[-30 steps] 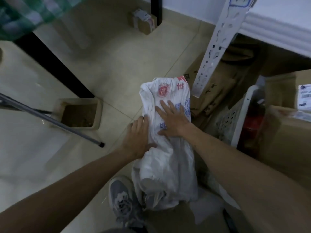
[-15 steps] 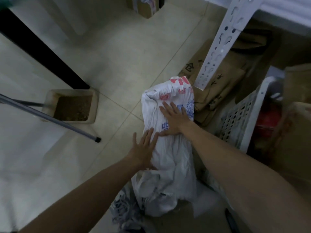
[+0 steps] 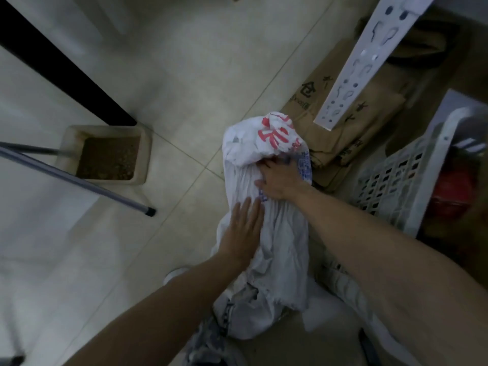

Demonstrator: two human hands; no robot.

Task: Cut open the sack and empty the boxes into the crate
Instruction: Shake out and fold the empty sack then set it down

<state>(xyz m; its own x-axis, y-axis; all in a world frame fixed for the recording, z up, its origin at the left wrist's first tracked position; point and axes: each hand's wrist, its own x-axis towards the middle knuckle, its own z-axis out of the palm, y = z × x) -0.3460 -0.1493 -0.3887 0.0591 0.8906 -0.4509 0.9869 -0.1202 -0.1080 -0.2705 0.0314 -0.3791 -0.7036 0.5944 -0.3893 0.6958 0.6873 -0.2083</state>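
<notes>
A white woven sack [image 3: 280, 249] with red and blue print lies on the tiled floor in front of me, its printed far end bunched up. My right hand [image 3: 278, 180] grips a fold of the sack near that far end, fingers curled into the cloth. Flat on the sack's left side rests my left hand [image 3: 244, 233], fingers straight. A white perforated plastic crate [image 3: 396, 178] stands to the right, with something red inside it. No boxes show; the sack's contents are hidden.
Flattened cardboard [image 3: 343, 122] lies beyond the sack under a white slotted shelf post [image 3: 361, 62]. A small beige tray of brown grit [image 3: 105, 154] sits left, beside a black leg [image 3: 66, 70] and a grey pole [image 3: 79, 180]. My shoe [image 3: 211, 336] is below the sack.
My right hand has gone from lying flat on the sack to bunching its cloth near the printed end. My left hand slid further onto the sack. The view tilted downward.
</notes>
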